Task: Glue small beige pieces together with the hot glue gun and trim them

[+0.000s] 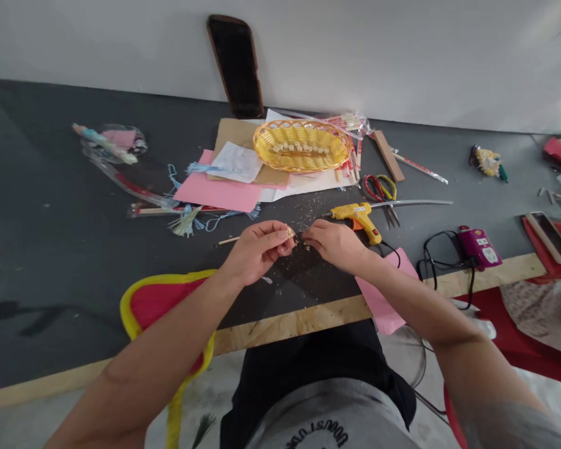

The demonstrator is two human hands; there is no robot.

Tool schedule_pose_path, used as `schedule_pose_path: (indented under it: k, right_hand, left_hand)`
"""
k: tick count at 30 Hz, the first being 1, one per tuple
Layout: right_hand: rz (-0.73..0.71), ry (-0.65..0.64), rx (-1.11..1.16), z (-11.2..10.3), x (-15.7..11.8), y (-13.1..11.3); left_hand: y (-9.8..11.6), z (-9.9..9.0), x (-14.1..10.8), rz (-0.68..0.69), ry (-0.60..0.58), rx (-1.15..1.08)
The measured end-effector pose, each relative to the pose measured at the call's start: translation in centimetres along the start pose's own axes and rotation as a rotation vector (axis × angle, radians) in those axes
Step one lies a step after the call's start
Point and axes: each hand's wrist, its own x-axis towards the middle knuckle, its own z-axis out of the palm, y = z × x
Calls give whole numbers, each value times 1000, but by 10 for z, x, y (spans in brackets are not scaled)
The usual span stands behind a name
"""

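Between the thumb and fingertips of my left hand (pixel 262 246) is a small pale, knobbly piece (pixel 290 232), too small to name. My right hand (pixel 330 242) is close beside it with its fingers pinched together; what they grip, if anything, is hidden. Tiny light crumbs (pixel 307 247) lie on the dark table under and around both hands. A thin wooden stick (pixel 228 241) pokes out to the left of my left hand. Just beyond my right hand lies a yellow hot glue gun (pixel 362 219) with a clear glue stick in its back.
A yellow woven basket (pixel 302 161) holds a row of small pale pieces. Scissors (pixel 388 209) lie near the glue gun. Pink paper (pixel 224 190) and blue tassels (pixel 187 221) are at the left. A phone (pixel 236 65) leans against the wall; a purple box (pixel 479 248) with a cable is at the right.
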Motion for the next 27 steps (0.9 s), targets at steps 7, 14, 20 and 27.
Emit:
schedule_pose_path:
  k: [7,14,20,27]
  right_hand:
    - [-27,-44,-88,-1,1,-5]
    - [-126,173,85,9,-5,4]
    - [-140,268,244,13,-11,9]
    - [-165,185,176,11,-21,11]
  left_hand:
    - [-1,-1,-1,-29,-40,-5]
    - [-3,-3,-2,-58,-62,8]
    - [-2,-3,0,-48,-64,-16]
    - [0,-2,-1,-65,-61,-12]
